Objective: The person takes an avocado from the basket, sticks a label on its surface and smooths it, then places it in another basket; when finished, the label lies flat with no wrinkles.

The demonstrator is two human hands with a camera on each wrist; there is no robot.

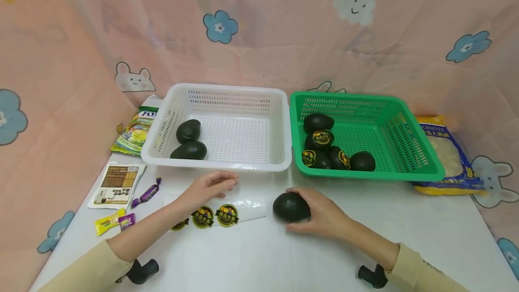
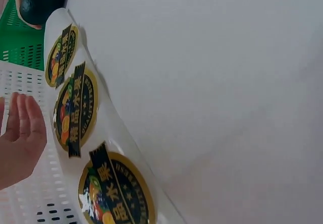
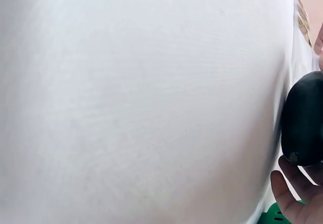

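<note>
A dark green avocado [image 1: 291, 207] is gripped by my right hand [image 1: 322, 214], thumb on the near side and fingers over the far side, at the table's middle. In the right wrist view the avocado [image 3: 304, 120] shows at the right edge. My left hand [image 1: 211, 188] hovers over a clear strip of round stickers [image 1: 227, 215], fingers slightly bent and holding nothing. Black and gold labels with fruit pictures sit along that strip, and the left wrist view shows the stickers [image 2: 75, 110] close up beside the left hand [image 2: 22, 138].
Behind the hands stand a white basket [image 1: 219, 166] with two avocados [image 1: 188, 150] and a green basket [image 1: 389, 175] with several avocados, some stickered. Candies [image 1: 147, 193], a flat packet [image 1: 116, 186] and a sponge bag [image 1: 138, 130] lie left; a pasta bag [image 1: 450, 161] lies right.
</note>
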